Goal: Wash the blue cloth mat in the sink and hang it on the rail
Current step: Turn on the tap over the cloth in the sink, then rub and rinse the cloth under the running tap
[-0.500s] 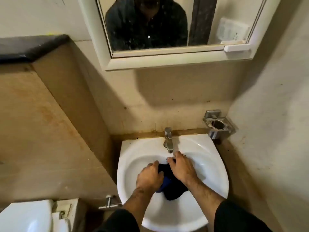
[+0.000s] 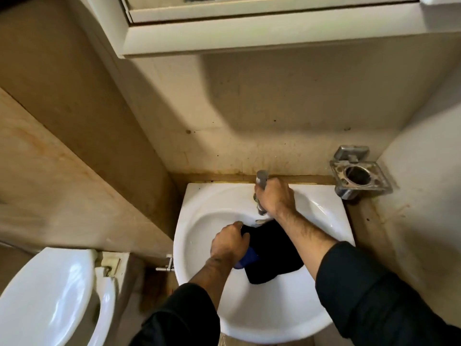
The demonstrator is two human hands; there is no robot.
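The blue cloth mat point(image 2: 270, 255) lies bunched in the white sink point(image 2: 199, 228), dark and wet-looking, with a brighter blue fold showing at its left edge. My left hand point(image 2: 230, 242) grips the mat's left side, fingers curled over it. My right hand point(image 2: 274, 197) is up at the back of the basin, wrapped round the metal tap point(image 2: 261, 176), hiding most of it. No rail is in view.
A metal wall holder point(image 2: 359, 174) with a round ring sticks out to the right of the sink. A white toilet point(image 2: 50, 295) stands at the lower left. A white mirror cabinet point(image 2: 249, 28) overhangs the sink. A small metal valve point(image 2: 166, 264) juts out left of the basin.
My right hand has left the mat and moved up to the tap, now gripping it. My left hand stays on the mat. The camera has tilted down and closer.
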